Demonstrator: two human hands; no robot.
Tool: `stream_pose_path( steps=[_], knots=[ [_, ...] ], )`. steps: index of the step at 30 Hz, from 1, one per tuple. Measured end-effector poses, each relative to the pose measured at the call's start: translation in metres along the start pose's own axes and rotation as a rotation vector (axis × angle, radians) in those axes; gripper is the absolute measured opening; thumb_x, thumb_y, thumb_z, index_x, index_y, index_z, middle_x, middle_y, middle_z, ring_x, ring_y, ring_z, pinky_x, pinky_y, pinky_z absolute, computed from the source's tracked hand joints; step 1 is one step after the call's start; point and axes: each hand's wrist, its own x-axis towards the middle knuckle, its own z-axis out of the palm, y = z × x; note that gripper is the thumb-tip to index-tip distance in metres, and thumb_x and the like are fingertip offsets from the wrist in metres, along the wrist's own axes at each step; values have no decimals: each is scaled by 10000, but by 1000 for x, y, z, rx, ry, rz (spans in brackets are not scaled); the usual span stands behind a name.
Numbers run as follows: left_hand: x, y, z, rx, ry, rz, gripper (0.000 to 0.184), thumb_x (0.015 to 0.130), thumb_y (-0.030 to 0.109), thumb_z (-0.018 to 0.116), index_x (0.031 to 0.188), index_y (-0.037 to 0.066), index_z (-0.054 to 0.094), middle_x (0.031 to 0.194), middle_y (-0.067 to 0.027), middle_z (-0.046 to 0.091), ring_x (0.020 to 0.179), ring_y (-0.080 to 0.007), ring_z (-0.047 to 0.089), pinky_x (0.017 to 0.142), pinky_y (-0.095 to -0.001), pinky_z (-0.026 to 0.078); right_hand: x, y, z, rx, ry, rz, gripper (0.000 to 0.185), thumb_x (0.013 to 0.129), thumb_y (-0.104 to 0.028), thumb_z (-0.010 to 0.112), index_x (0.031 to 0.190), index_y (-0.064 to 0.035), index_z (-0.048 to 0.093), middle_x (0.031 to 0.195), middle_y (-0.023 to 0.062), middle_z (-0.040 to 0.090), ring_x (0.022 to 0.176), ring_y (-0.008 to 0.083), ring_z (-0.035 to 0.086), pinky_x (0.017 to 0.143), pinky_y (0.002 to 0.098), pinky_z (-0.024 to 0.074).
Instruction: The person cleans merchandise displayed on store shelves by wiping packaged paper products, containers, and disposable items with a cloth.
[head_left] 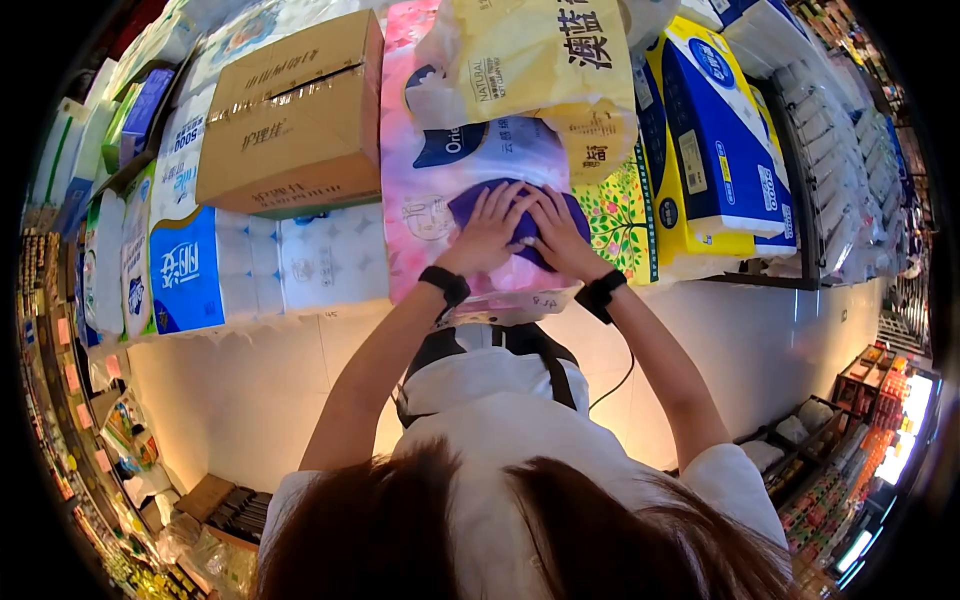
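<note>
Both hands rest close together on a dark purple cloth-like item [467, 205], which lies on a pink plastic-wrapped package [405, 240]. My left hand [490, 232] comes from the left, its fingers bent over the purple item. My right hand [560, 232] presses on it from the right, fingertips near those of the left. The fingers overlap the item, and whether they pinch it is hard to see. Black bands circle both wrists. Just beyond the hands lies a yellow package [530, 60] on top of the pink one.
A brown cardboard box [290, 120] sits left of the pink package, above white and blue tissue packs [190, 275]. Blue and yellow packs [715, 150] stand at the right, beside a dark rack [805, 200]. Shelves of goods line both sides of the pale floor [250, 400].
</note>
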Motion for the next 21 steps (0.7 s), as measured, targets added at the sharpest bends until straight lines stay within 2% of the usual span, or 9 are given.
stream_pose_path(
  steps=[6,9,14,16,19,21],
  knots=[
    [38,-47,-13,27,41,-158,834,837,317,723,1516,201,255,1540,-172,269,1457,-374,213,1192,-544,132,70,47,10,3,42,-128,717,789,-117,700,1425,-54,377,1504,174,333,1391,477,252,1163,515,271],
    [58,-70,-20,49,78,-204,832,846,358,708,1521,201,247,1539,-179,268,1459,-374,207,1190,-547,137,103,63,10,44,46,-167,698,785,-102,695,1418,-65,403,1500,176,338,1393,447,261,1162,502,274],
    [80,-88,-22,157,84,-415,845,873,444,652,1525,107,234,1530,-268,253,1463,-399,173,1207,-509,78,148,84,6,96,-7,-187,654,811,-135,686,1410,-59,433,1469,205,389,1386,409,313,1151,480,270],
    [84,-90,-20,181,102,-441,841,872,441,649,1524,107,236,1530,-265,255,1464,-397,172,1207,-507,78,155,91,6,118,-71,-169,633,833,-158,676,1410,-62,435,1462,207,408,1369,389,358,1137,473,280],
    [82,-85,-16,175,140,-456,835,865,415,655,1524,145,220,1523,-256,265,1464,-395,178,1201,-528,80,155,89,1,141,-198,-96,648,876,-183,647,1457,-81,378,1529,186,331,1432,398,244,1185,463,202],
    [78,-80,-12,175,151,-472,835,860,403,661,1525,173,210,1521,-252,265,1464,-394,178,1196,-544,83,148,86,7,124,-115,-138,631,858,-138,655,1437,-86,408,1529,162,343,1424,386,267,1182,451,221]
  ],
)
